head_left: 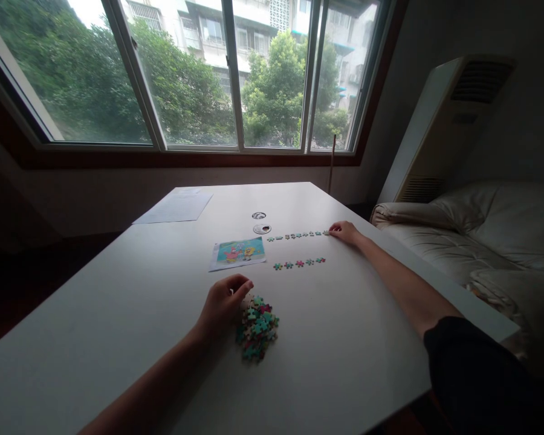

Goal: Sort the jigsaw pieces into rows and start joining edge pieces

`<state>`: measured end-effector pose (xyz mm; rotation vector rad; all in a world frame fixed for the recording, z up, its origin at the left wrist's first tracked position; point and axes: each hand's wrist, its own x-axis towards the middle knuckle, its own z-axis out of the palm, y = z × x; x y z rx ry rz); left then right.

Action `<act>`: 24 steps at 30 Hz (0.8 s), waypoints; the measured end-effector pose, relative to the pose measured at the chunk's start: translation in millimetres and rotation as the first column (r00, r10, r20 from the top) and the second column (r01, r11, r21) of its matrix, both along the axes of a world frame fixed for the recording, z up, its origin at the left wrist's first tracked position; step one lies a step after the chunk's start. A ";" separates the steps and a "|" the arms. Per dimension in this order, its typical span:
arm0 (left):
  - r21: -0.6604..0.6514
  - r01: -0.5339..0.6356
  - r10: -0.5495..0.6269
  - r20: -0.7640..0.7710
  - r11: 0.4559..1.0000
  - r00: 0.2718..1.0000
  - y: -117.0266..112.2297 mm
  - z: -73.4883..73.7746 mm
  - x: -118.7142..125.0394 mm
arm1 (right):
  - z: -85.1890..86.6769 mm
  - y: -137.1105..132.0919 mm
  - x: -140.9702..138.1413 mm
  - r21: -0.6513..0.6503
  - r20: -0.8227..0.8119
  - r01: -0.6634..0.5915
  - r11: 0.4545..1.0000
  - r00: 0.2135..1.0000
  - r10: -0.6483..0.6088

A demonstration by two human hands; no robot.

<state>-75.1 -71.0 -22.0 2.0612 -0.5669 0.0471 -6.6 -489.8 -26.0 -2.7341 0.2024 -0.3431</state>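
Note:
My right hand reaches to the right end of the farther row of jigsaw pieces, its fingertips closed on the last puzzle piece. A shorter row of puzzle pieces lies nearer to me. Just left of a heap of loose puzzle pieces, mostly green and teal, my left hand hovers or rests with curled fingers. Its thumb and forefinger come together; whether anything is between them is hidden. A printed cartoon picture lies flat to the left of the rows.
Two small round items lie beyond the picture. A sheet of paper is at the far left of the white table. To the right stand a light leather sofa and a tall floor unit with vents. Windows face me.

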 end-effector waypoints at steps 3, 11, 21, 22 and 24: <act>0.000 0.001 -0.001 -0.004 1.000 1.000 -0.9 1.0 -0.8 | 0.5 -1.0 4.1 0.002 -0.022 -0.010 1.000 1.000 0.010; -0.032 0.005 -0.006 -0.023 0.999 1.000 0.3 -1.8 0.1 | 0.3 -5.2 6.9 0.036 -0.040 0.006 0.999 0.999 -0.004; -0.014 0.009 -0.009 -0.010 1.000 1.000 -0.5 0.9 0.5 | 5.8 8.4 -3.7 0.043 0.051 0.025 0.999 0.998 -0.027; -0.015 0.006 -0.006 -0.007 1.000 1.000 -0.3 0.8 0.8 | 8.5 12.9 -5.5 0.038 0.076 0.025 0.999 0.997 -0.028; -0.017 0.002 -0.003 -0.004 1.000 1.000 -0.2 0.1 1.2 | 14.3 26.6 -9.9 0.030 0.136 0.014 0.999 0.991 -0.018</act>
